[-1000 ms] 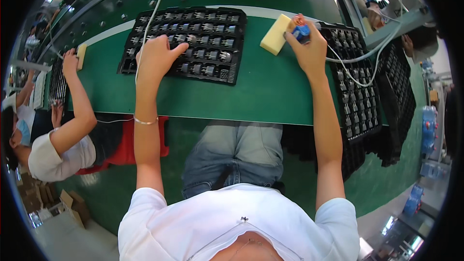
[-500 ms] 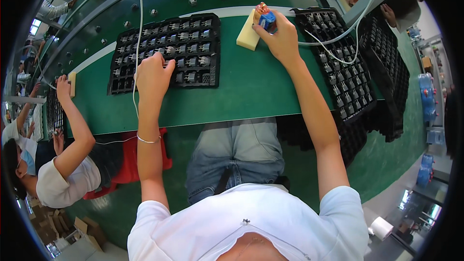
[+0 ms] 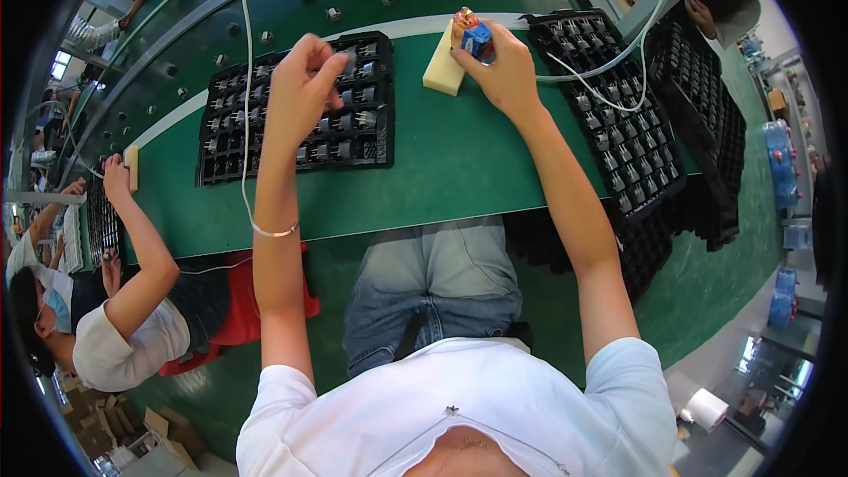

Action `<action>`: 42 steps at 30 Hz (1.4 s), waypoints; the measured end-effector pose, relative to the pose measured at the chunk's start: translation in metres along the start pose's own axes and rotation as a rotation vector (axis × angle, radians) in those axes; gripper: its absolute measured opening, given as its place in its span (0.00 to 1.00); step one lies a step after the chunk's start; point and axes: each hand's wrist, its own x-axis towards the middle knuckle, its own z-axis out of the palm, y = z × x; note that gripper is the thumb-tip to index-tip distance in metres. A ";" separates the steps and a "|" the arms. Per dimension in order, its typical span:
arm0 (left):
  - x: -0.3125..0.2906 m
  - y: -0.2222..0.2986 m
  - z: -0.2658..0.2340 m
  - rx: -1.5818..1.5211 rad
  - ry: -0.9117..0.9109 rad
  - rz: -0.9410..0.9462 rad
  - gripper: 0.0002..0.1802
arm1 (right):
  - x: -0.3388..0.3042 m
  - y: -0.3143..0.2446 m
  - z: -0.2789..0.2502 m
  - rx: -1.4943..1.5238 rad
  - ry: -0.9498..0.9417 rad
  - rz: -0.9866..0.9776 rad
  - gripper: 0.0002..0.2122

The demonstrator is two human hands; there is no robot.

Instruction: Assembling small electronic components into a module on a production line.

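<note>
My left hand is raised over a black compartment tray holding rows of small grey parts with metal pins. Its fingers are curled toward the thumb, and whatever they may hold is hidden. On the far middle of the green table, my right hand grips a small blue object with a shiny copper-coloured end; its exact kind is not clear. That object is against a pale yellow block, which rests slanted on the tabletop.
A second black tray of pinned parts lies at the right, with stacked black trays beyond it. White cables cross in front of both trays. Several loose parts sit on the far green strip. A co-worker sits at the left.
My left hand has risen from the tray's middle row and moved slightly right and farther away. My right hand keeps hold of the blue object beside the yellow block. The whole view has shifted slightly.
</note>
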 end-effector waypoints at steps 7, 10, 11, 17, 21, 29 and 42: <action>0.048 -0.009 0.042 -0.575 -0.137 0.047 0.08 | 0.001 -0.003 0.002 0.029 -0.007 0.001 0.22; 0.053 -0.019 0.060 -0.713 -0.218 0.033 0.10 | 0.001 -0.001 0.002 0.027 0.000 -0.016 0.22; 0.052 -0.021 0.065 -0.741 -0.213 0.017 0.10 | 0.001 -0.001 0.003 0.024 -0.001 -0.016 0.22; 0.043 -0.026 0.067 -0.826 -0.135 -0.108 0.14 | 0.006 -0.003 0.005 0.036 -0.008 0.011 0.21; 0.044 -0.032 0.051 -0.865 -0.042 -0.199 0.19 | 0.022 -0.008 0.009 -0.076 -0.051 0.004 0.20; 0.043 -0.030 0.047 -0.838 -0.143 -0.175 0.16 | 0.118 0.055 0.055 -0.106 -0.026 0.040 0.20; 0.037 -0.024 0.049 -0.612 0.017 -0.009 0.10 | 0.137 0.049 0.061 -0.253 -0.110 -0.022 0.18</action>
